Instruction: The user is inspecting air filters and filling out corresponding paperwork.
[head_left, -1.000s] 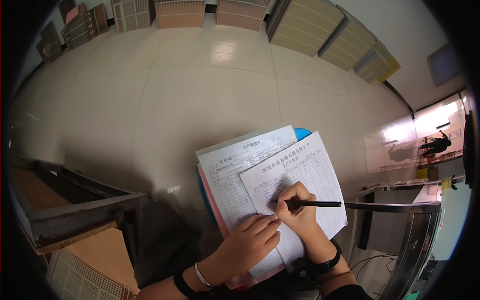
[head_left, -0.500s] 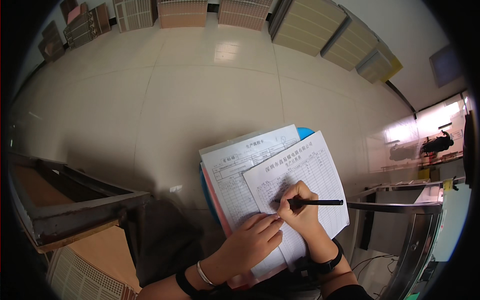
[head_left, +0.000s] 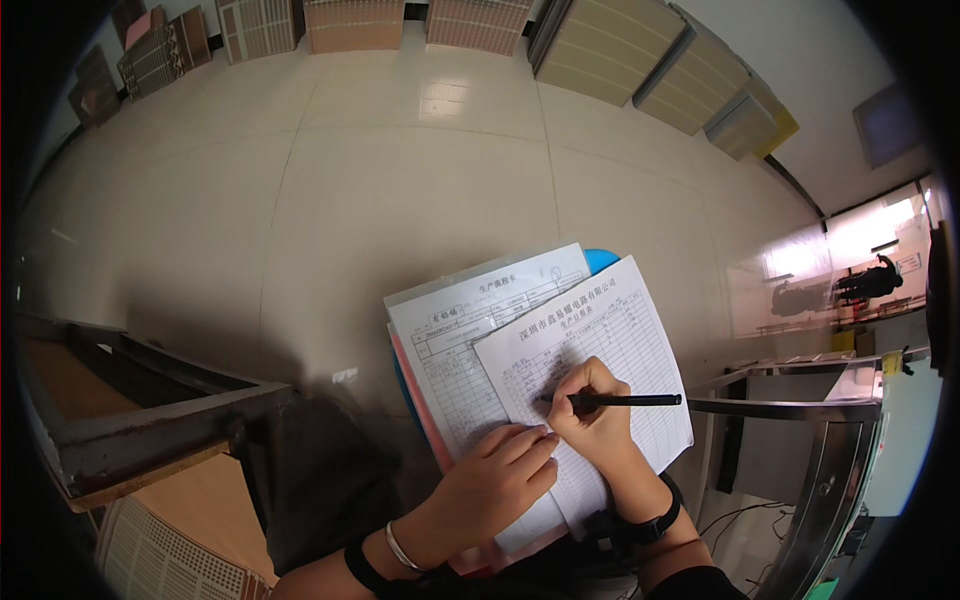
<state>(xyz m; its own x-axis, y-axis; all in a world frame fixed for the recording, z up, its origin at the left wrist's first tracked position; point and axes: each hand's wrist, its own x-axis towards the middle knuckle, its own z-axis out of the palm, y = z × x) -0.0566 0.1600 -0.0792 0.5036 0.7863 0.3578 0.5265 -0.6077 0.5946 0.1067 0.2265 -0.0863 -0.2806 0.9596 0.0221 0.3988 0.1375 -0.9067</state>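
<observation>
While the left hand (head_left: 500,480) rests across the left edge of a printed form (head_left: 648,365), the right hand (head_left: 598,420), close beside, pinches a black pen (head_left: 640,400) crosswise over it, tip leftward, barrel extending right.

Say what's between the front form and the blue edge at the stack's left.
The rear form, then a pink layer, show between the front form and the blue edge in the head view.
</observation>
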